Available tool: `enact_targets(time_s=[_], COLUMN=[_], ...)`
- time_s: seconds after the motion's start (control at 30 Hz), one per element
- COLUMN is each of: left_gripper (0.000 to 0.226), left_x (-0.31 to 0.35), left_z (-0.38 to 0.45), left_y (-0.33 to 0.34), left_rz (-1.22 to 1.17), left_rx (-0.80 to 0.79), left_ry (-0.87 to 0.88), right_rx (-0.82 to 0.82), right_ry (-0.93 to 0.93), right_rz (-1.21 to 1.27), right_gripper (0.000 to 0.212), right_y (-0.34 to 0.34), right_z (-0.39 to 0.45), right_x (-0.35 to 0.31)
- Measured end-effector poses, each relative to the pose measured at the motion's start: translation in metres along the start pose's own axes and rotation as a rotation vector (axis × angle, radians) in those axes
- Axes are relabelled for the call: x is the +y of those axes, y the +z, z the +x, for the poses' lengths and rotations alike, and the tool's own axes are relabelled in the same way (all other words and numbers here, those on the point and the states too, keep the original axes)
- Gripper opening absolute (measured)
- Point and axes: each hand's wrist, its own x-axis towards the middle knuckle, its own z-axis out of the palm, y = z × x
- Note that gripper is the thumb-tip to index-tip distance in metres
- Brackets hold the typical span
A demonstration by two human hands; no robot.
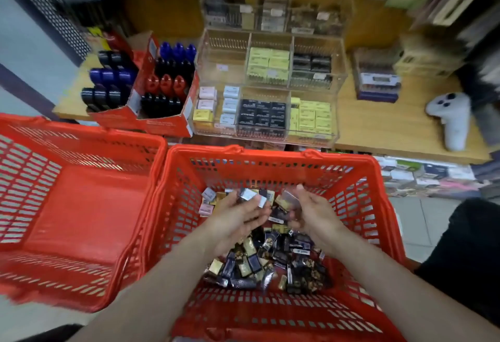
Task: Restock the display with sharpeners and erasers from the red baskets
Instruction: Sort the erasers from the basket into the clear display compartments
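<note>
Both hands reach into the right red basket, which holds a heap of small wrapped erasers in black, gold and pale wrappers. My left hand holds a few pale wrapped erasers at its fingertips. My right hand grips a small clear-wrapped packet. Beyond the basket, on the wooden shelf, stands the clear acrylic display with compartments of yellow, black and pastel erasers; its middle-left compartment looks bare.
The left red basket is bare inside. Red cardboard boxes of blue, red and black sharpeners stand left of the display. A white controller lies on the shelf at right. Stacked stationery fills the back.
</note>
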Motion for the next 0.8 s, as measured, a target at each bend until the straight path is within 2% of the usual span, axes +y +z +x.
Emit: enact_targets(time_s=[0.03, 0.1, 0.17, 0.27, 0.33, 0.4, 0.47, 0.57, 0.6, 0.7, 0.8], left_gripper=[0.069, 0.03, 0.018, 0.02, 0.03, 0.038, 0.035, 0.035, 0.038, 0.046, 0.048], left_x=[0.012, 0.036, 0.056, 0.073, 0.074, 0.068, 0.066, 0.065, 0.066, 0.066, 0.066], left_z=[-0.018, -0.055, -0.092, -0.14, -0.163, -0.175, -0.181, -0.182, -0.182, -0.182, -0.179], left_y=[0.005, 0.017, 0.03, 0.047, 0.056, 0.063, 0.071, 0.079, 0.078, 0.072, 0.068], left_rz=[0.081, 0.278, 0.403, 0.462, 0.474, 0.484, 0.457, 0.366, 0.357, 0.381, 0.378], left_rx=[-0.028, -0.064, -0.098, -0.138, -0.134, -0.144, -0.188, -0.223, -0.216, -0.177, -0.142], left_ry=[0.026, 0.095, 0.165, 0.268, 0.316, 0.376, 0.418, 0.452, 0.461, 0.466, 0.472], right_rx=[-0.035, -0.112, -0.125, -0.154, -0.154, -0.141, -0.159, -0.267, -0.286, -0.271, -0.268], right_ry=[0.017, -0.064, -0.227, -0.319, -0.362, -0.398, -0.409, -0.399, -0.395, -0.375, -0.362], right_rz=[0.024, -0.113, -0.308, -0.323, -0.296, -0.227, -0.148, 0.004, 0.039, 0.087, 0.089], right_gripper=[0.033, 0.027, 0.023, 0.04, 0.048, 0.05, 0.049, 0.028, 0.03, 0.051, 0.05], right_y=[-0.004, -0.013, -0.021, -0.025, -0.027, -0.029, -0.028, -0.023, -0.02, -0.014, -0.012], right_z=[-0.015, -0.048, -0.08, -0.124, -0.147, -0.162, -0.171, -0.18, -0.182, -0.181, -0.18], right_x=[-0.012, -0.04, -0.07, -0.11, -0.125, -0.13, -0.13, -0.126, -0.126, -0.123, -0.122])
